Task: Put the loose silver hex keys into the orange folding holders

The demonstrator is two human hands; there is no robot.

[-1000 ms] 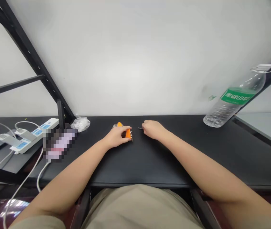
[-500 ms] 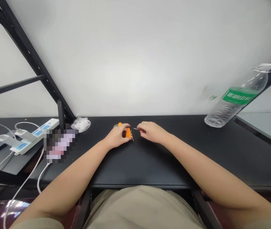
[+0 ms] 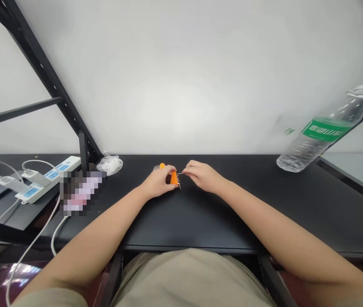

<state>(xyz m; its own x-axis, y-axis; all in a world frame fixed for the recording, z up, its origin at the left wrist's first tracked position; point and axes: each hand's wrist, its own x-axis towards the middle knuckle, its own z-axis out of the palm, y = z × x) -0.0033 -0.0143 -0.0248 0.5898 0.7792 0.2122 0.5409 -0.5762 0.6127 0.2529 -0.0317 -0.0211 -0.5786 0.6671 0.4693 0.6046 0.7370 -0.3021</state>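
Observation:
My left hand (image 3: 158, 183) is closed around an orange hex key holder (image 3: 174, 178), thumb and fingers on its right end. Several metal hex keys stick out of the holder on both sides, their bent ends showing at the right. Close by on the right, my right hand (image 3: 204, 175) pinches a thin metal hex key (image 3: 181, 173) between thumb and fingers. Its tip points left and reaches the holder's right side; whether it sits in a slot is too small to tell. My left palm hides part of the holder.
On the black table (image 3: 194, 221), a crumpled clear plastic bag (image 3: 110, 164) lies at the back left. A blurred-out phone-like object (image 3: 83, 192) and a white power strip (image 3: 48, 179) with cables are further left. A large bottle with a green label (image 3: 325, 129) leans at the right.
My right hand has brought the hex key closer, so its tip now meets the holder's right side. My left hand still grips the holder. The view has shifted slightly.

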